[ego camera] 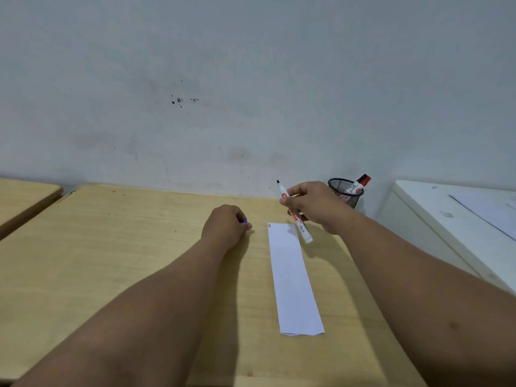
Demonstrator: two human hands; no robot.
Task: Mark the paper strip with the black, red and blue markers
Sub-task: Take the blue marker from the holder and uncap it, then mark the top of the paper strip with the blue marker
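A white paper strip [293, 277] lies flat on a wooden table [111, 261], its long side running away from the person, with small red and dark marks [269, 225] at its far left corner. Just beyond that end, the right hand [312, 205] pinches an uncapped marker [296, 216] by the middle of its barrel, dark tip raised toward the wall and tail hanging over the strip's far right corner; the tip is off the paper, so no stroke is being made. The tip's colour cannot be read for certain, though the blue cap [244, 220] peeping from the left hand [226, 224] suggests this is the blue marker, the last of the three. That left hand is curled closed around the cap and rests on the table just left of the strip, likely keeping the cap ready for refitting. Behind the right hand, near the wall, a black mesh cup [346, 192] holds a red-capped marker [360, 183], apparently parked there out of the way. Whether a blue mark is already among those at the corner is too small to tell. A white cabinet [446, 219] stands beside the table at right.
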